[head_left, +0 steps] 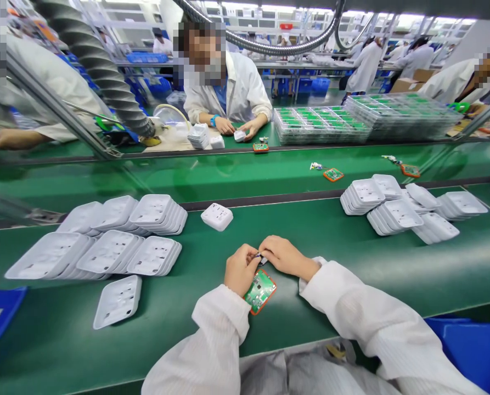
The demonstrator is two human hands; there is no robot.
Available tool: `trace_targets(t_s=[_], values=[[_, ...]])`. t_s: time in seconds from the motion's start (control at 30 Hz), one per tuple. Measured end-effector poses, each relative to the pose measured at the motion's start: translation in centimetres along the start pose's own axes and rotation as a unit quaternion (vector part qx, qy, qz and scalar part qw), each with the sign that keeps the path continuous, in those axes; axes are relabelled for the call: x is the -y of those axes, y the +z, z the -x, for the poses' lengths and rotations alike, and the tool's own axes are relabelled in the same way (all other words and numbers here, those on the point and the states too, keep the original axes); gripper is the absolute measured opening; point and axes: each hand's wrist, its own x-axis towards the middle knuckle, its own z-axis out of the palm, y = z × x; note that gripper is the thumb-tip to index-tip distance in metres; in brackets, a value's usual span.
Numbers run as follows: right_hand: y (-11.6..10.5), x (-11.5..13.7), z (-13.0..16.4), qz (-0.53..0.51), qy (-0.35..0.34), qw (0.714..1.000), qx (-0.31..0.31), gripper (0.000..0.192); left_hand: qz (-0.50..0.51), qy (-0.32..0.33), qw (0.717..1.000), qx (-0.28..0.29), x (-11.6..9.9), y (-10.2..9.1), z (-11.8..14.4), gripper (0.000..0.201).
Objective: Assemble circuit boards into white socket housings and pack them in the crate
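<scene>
**Both hands close on a small part at the board's top edge**

The left hand pinches the green board by its upper left corner and holds it tilted, face up, just above the mat. Held this way, the board's upper edge is turned toward the right hand. That hand's fingers are drawn narrow around a small dark part right at that edge; whether the part is fixed to the board cannot be told. The fingertips of both hands nearly meet over it, so each hand steadies the other's work.

Left of the hands, a single white shell lies apart, open side up, near the mat's front. Behind it, shell stacks fan out in overlapping rows, within the left arm's reach. One closed white unit sits alone ahead of the hands, near the belt. More stacks lie to the right, also nested to save room.

Beyond the mat, the belt carries two boards with loose leads, well apart from each other.

Across the belt, a co-worker in a white coat holds a white piece in both hands, a board and a few shells beside them. Clear trays of green boards are stacked to that person's side.
</scene>
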Motion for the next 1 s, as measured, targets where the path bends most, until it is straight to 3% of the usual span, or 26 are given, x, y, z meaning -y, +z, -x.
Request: trace_targets(t_s=[0.13,0.23,0.33,0.43,0.53,0.73,0.83,0.9,1.0], values=[[-1.6,0.5,0.6,0.105,0.131,0.984,-0.06,0.024,-0.095,0.059,0.989,-0.095,0.4,-3.3,0.3,0.04],[-1.5,1.7,0.5,0.192,0.219,0.957,0.015,0.047,-0.206,0.048,0.962,-0.171,-0.1,-7.0,-1.4,0.043],[0.0,3.0,-0.7,0.225,0.23,0.945,0.061,0.057,-0.328,-0.018,0.927,-0.18,-1.4,-8.4,-5.2,0.053],[1.4,3.5,-2.2,0.236,0.244,0.94,0.048,0.044,-0.388,-0.081,0.907,-0.142,-2.6,-7.3,-8.9,0.065],[1.5,2.9,-2.8,0.25,0.252,0.935,0.02,0.027,-0.411,-0.099,0.903,-0.069,-2.3,-6.1,-11.1,0.07],[0.7,1.5,-2.0,0.246,0.208,0.947,0.01,0.008,-0.418,-0.055,0.904,0.071,1.4,-7.5,-11.3,0.09],[1.0,0.9,-1.7,0.242,0.184,0.953,0.008,0.005,-0.415,-0.042,0.9,0.122,2.0,-8.4,-10.4,0.095],[1.0,0.5,-1.5,0.227,0.166,0.96,0.004,0.004,-0.421,-0.036,0.897,0.128,1.6,-8.7,-9.8,0.088],[0.5,0.3,-1.1,0.156,0.127,0.979,-0.019,0.003,-0.425,-0.003,0.902,0.071,0.6,-9.0,-8.8,0.066]])
